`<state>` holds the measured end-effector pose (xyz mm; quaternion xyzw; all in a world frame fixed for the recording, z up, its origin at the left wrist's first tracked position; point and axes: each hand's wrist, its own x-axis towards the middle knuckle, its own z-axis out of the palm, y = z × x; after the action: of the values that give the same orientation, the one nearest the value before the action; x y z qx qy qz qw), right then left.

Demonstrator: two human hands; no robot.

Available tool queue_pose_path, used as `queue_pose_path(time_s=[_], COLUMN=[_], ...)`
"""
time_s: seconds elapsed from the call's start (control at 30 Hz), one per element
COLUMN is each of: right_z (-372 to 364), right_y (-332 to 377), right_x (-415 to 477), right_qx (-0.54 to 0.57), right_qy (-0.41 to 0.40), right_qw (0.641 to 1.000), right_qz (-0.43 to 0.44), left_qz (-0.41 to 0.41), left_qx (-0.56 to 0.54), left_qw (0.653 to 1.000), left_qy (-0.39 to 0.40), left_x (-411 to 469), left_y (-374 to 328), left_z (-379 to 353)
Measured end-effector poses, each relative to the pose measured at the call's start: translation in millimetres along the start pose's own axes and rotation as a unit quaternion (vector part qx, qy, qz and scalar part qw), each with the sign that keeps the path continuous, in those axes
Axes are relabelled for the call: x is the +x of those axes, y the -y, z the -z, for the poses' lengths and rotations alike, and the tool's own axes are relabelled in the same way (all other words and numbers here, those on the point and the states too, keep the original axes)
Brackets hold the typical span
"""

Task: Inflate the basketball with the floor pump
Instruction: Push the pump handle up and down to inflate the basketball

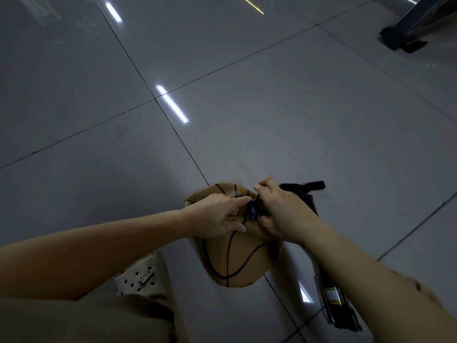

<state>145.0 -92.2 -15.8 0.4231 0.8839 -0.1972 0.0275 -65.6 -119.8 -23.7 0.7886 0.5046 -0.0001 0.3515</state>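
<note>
A limp, caved-in tan basketball [235, 258] with black seams lies on the grey tiled floor near my feet. My left hand [217, 216] rests on its top, thumb and forefinger pinching the black pump nozzle [251, 209] at the ball's surface. My right hand [282, 211] grips the same nozzle and its hose from the right side. The black floor pump [329, 288] lies behind my right forearm, its handle [306, 186] showing past my right hand and its base at the lower right. The valve itself is hidden under my fingers.
A beige perforated clog [138, 278] on my left foot sits left of the ball. At the far upper right stands a metal furniture leg with a black foot [403, 40]. Glossy grey floor tiles [222, 107] stretch ahead.
</note>
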Motion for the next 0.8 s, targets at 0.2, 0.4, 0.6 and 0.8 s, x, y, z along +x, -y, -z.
queue_pose_path(time_s=[0.2,0.4,0.6,0.8], right_z=[5.2,11.5,18.2,18.5], right_y=[-0.3,-1.1,-1.9,-2.2], right_x=[1.4,4.9,8.6,8.4], right_qx=[-0.046,-0.115,-0.142,-0.151], right_qy=[0.007,0.010,0.025,0.034], right_qw=[0.999,0.992,0.987,0.985], right_qz=[0.016,0.057,0.075,0.078], left_qz=[-0.008,-0.017,-0.029,-0.049], left_qx=[0.015,0.032,0.048,0.078], left_qw=[1.000,0.999,0.998,0.996], left_qy=[0.013,0.006,-0.004,-0.019], left_x=[0.7,0.3,0.7,0.9], left_y=[2.9,3.3,3.6,2.8], left_z=[-1.8,-2.5,-2.2,-0.5])
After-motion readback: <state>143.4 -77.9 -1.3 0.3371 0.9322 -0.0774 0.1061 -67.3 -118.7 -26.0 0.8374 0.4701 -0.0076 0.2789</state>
